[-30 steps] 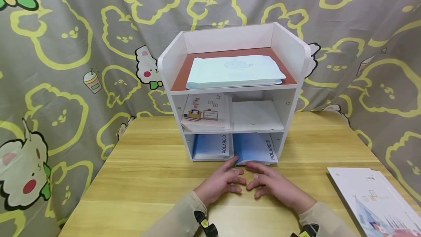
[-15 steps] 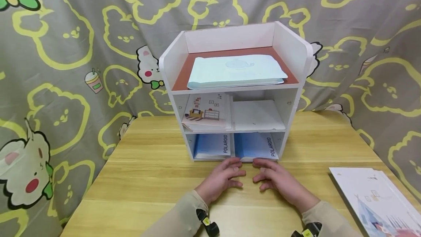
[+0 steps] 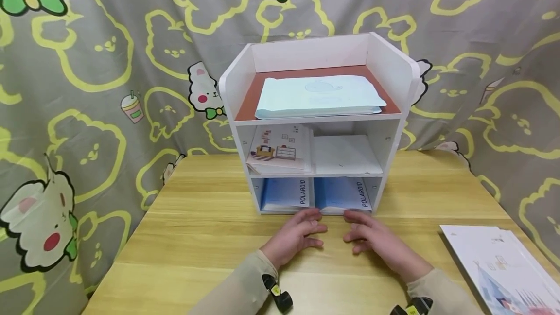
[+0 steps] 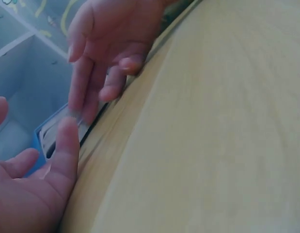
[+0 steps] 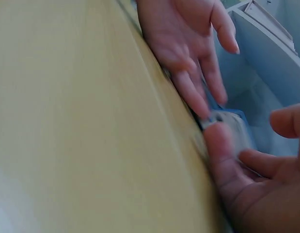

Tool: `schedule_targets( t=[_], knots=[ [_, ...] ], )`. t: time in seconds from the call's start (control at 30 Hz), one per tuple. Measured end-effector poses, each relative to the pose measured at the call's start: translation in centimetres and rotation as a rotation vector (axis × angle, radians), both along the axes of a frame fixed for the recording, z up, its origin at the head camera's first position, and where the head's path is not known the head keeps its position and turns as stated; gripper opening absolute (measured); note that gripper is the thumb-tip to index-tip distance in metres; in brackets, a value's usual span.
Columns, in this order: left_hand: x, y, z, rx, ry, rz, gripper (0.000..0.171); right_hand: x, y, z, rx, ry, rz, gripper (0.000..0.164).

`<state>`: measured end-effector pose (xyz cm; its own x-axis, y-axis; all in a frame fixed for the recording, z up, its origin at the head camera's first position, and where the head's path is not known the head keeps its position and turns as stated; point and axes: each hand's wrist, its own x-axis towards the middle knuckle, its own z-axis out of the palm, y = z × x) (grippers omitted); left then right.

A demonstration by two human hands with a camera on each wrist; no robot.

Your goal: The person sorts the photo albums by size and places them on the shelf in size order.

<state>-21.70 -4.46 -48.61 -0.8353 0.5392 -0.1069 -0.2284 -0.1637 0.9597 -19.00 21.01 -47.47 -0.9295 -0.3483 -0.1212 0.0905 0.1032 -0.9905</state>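
A small white shelf unit (image 3: 396, 81) stands on the wooden table. In its lowest level, a blue book marked POLAROID (image 3: 341, 192) lies flat on the right, beside a similar blue book (image 3: 286, 191) on the left. My left hand (image 3: 294, 238) is at the lower front edge with loosely bent fingers, holding nothing. Opposite it, my right hand (image 3: 386, 246) is also relaxed, its fingers near the front of the right-hand book. Both wrist views show the fingers close to the book's front end; whether they touch it I cannot tell.
On the middle shelf lie an illustrated book (image 3: 280, 149) and a plain white book (image 3: 345, 154). A pale whale-print book (image 3: 321, 94) rests on top. Another illustrated book (image 3: 503, 266) lies at the table's right. A patterned curtain (image 3: 144, 52) hangs behind.
The right-hand blue book has slid deeper into the lowest level, now about even with its front edge. My right hand has shifted right, away from the left. The head view has turned slightly.
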Motion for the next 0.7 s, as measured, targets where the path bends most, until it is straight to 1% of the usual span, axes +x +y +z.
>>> schedule_targets(
  t=[0.07, 0.1, 0.17, 0.27, 0.33, 0.37, 0.4, 0.47, 0.53, 0.57, 0.63, 0.67, 0.7],
  knots=[
    [-0.1, -0.4, 0.2, -0.038, 0.024, 0.018, 0.054, 0.3, 0.7, 1.1, 0.099, 0.06, 0.009, 0.051],
    [-0.1, -0.6, 0.3, -0.067, 0.039, 0.022, 0.053, 0.6, 1.3, 1.7, 0.155, 0.109, 0.022, 0.048],
    [0.0, -1.2, 0.6, -0.147, 0.087, 0.032, 0.052, 1.3, 2.6, 3.0, 0.328, 0.248, 0.019, 0.041],
    [-0.1, -2.8, 1.6, -0.314, 0.203, 0.036, 0.048, 1.7, 4.9, 4.8, 0.596, 0.467, -0.026, 0.032],
    [0.0, -3.2, 2.2, -0.428, 0.297, 0.023, 0.046, 2.2, 7.4, 5.7, 0.767, 0.551, -0.102, 0.03],
    [0.0, -3.5, 2.4, -0.485, 0.341, 0.023, 0.045, 2.3, 8.7, 6.0, 0.827, 0.564, -0.122, 0.032],
    [0.0, -3.8, 2.7, -0.541, 0.386, 0.025, 0.044, 2.3, 10.2, 6.2, 0.872, 0.554, -0.127, 0.036],
    [0.2, -4.5, 3.2, -0.633, 0.461, 0.031, 0.044, 2.3, 13.1, 6.3, 0.969, 0.505, -0.135, 0.047],
    [0.4, -5.2, 3.6, -0.711, 0.522, 0.036, 0.045, 2.1, 15.9, 6.0, 1.064, 0.441, -0.135, 0.061],
    [0.5, -5.6, 3.8, -0.752, 0.553, 0.039, 0.047, 2.2, 17.3, 5.6, 1.094, 0.421, -0.136, 0.066],
    [0.7, -6.3, 4.0, -0.853, 0.637, 0.043, 0.05, 2.2, 19.7, 4.5, 1.138, 0.409, -0.164, 0.072],
    [0.8, -6.5, 4.1, -0.907, 0.681, 0.046, 0.052, 2.4, 20.7, 3.9, 1.165, 0.393, -0.165, 0.074],
    [0.9, -6.8, 4.2, -0.955, 0.726, 0.053, 0.053, 2.6, 21.7, 3.1, 1.167, 0.412, -0.173, 0.074]
  ],
)
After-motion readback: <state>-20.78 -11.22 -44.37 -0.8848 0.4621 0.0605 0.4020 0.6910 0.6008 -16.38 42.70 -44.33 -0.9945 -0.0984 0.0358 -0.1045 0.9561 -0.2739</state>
